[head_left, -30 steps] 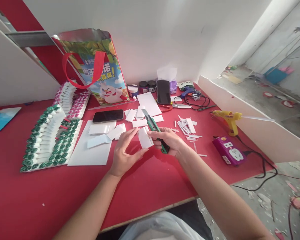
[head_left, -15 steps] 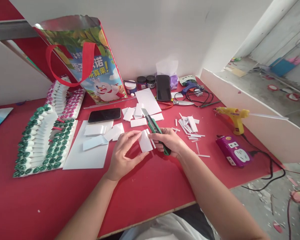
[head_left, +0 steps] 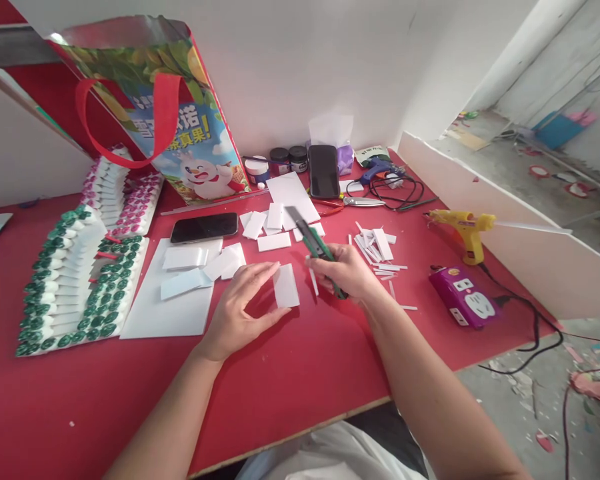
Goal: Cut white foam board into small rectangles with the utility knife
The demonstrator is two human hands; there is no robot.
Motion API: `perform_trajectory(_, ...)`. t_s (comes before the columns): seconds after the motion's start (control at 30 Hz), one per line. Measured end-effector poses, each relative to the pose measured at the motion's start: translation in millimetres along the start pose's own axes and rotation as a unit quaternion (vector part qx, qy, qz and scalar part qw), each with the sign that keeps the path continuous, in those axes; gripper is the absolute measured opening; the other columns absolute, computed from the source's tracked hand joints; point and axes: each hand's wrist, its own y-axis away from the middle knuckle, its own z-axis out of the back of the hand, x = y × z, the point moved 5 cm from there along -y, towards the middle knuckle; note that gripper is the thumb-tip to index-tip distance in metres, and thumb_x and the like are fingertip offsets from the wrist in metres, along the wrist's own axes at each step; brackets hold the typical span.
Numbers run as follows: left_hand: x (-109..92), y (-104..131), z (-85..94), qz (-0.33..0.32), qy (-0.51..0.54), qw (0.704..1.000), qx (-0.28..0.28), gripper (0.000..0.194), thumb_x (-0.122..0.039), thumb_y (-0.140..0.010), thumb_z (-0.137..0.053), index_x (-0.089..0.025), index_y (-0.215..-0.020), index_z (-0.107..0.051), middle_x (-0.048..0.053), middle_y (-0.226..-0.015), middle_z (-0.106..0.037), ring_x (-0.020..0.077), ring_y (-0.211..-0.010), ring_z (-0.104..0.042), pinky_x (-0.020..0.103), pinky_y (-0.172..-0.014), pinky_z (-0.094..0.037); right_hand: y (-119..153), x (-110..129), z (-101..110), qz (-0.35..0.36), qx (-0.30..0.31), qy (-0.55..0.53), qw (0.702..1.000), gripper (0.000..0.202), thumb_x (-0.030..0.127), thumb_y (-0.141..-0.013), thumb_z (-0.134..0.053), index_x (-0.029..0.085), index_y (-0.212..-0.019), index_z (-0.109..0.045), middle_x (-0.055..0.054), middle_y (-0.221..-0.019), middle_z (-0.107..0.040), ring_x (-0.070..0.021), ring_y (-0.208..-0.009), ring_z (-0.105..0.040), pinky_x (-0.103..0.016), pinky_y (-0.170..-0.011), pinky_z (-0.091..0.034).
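Between the thumb and fingers of my left hand point(head_left: 244, 303) is a small white rectangular piece point(head_left: 286, 285), held by its edges. My right hand point(head_left: 347, 270) grips a green utility knife point(head_left: 317, 245), its blade out and pointing up and left. A thin white strip point(head_left: 314, 281) hangs below the right fingers, apart from the white piece. Several white rectangles point(head_left: 274, 242) lie beyond my hands. More pale pieces point(head_left: 185, 258) rest on a large white sheet point(head_left: 167, 317) to the left.
A phone point(head_left: 204, 228), a printed bag point(head_left: 200, 133) and green-dotted panels point(head_left: 115, 303) stand or lie left. White offcuts point(head_left: 380, 247), a yellow glue gun point(head_left: 463, 230) and a purple power socket point(head_left: 465, 298) are right. Scissors point(head_left: 363, 201) lie behind, near a second phone point(head_left: 324, 172).
My right hand has moved right, away from the white piece, with the knife and a thin strip. That strip is now separated from the piece in my left hand.
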Motion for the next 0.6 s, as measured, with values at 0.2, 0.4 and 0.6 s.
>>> perform_trajectory(0.2,-2.0,-1.8,-0.3,-0.008,-0.078,0.995,-0.069,0.067,-0.031,-0.086,-0.075,-0.027,-0.147,-0.048,0.012,-0.127,-0.062,0.0285,-0.118,-0.06,0.046,-0.103,-0.052,4.0,8.6,11.9,0.093,-0.166,0.016,0.982,0.028,0.041,-0.075,-0.074,0.02,-0.072,-0.055,0.005,-0.052,-0.053,-0.0079,-0.038,-0.039,-0.024,-0.036,-0.03)
perform_trajectory(0.4,-2.3,-1.0,-6.8,0.025,-0.075,0.992,-0.098,0.071,-0.028,-0.089,-0.07,-0.026,-0.152,-0.038,0.012,-0.122,-0.062,0.0267,-0.116,-0.062,0.044,-0.101,-0.053,7.3,-9.4,-30.9,0.075,-0.036,0.121,0.989,0.036,0.038,-0.062,-0.083,0.02,-0.076,-0.056,0.007,-0.063,-0.052,-0.0102,-0.056,-0.046,-0.024,-0.051,-0.036)
perform_trajectory(0.6,-3.8,-0.8,-5.1,0.01,-0.097,0.988,-0.117,0.076,-0.028,-0.087,-0.074,-0.026,-0.153,-0.037,0.012,-0.122,-0.063,0.0276,-0.115,-0.062,0.045,-0.1,-0.054,6.0,-11.6,-29.7,0.043,-0.029,0.093,0.994,0.034,0.041,-0.074,-0.072,0.021,-0.062,-0.047,0.007,-0.051,-0.04,-0.0088,-0.048,-0.036,-0.025,-0.047,-0.028)
